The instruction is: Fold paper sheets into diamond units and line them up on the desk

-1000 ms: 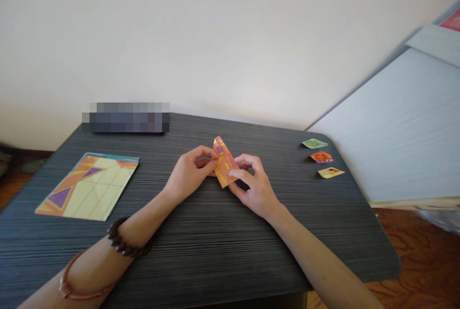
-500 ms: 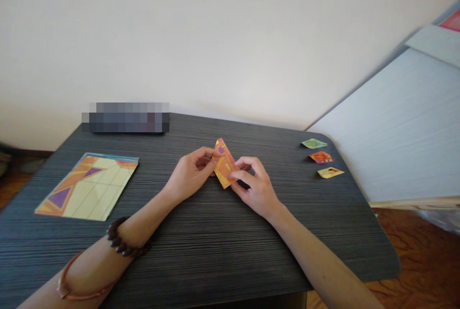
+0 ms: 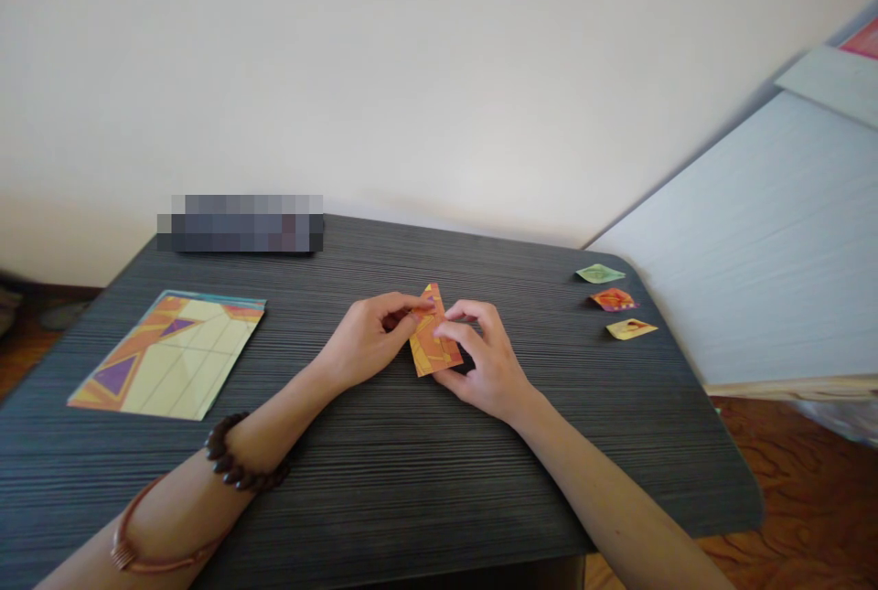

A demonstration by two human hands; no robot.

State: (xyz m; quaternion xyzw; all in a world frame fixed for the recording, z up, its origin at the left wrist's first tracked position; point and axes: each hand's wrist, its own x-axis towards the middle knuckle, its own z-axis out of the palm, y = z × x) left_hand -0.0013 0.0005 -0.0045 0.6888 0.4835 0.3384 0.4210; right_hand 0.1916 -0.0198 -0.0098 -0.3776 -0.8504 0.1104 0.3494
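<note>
A small folded piece of orange patterned paper, with yellow and purple shapes, is between my hands over the middle of the dark table. My left hand is closed on its upper left side, index finger across the front and thumb at the edge. From the right, my right hand grips the paper, its fingertips on the front and the thumb near the lower edge. Parts of the paper are covered by my fingers.
A stack of patterned paper sheets lies at the left. Three small folded paper pieces, green, red-orange and yellow, sit along the right side. A blurred dark object stands at the back left, near the wall.
The folded paper has turned in my hands and come slightly lower, its narrow end now nearly upright. My left index finger has stretched across its front, and both hands have stayed close to it.
</note>
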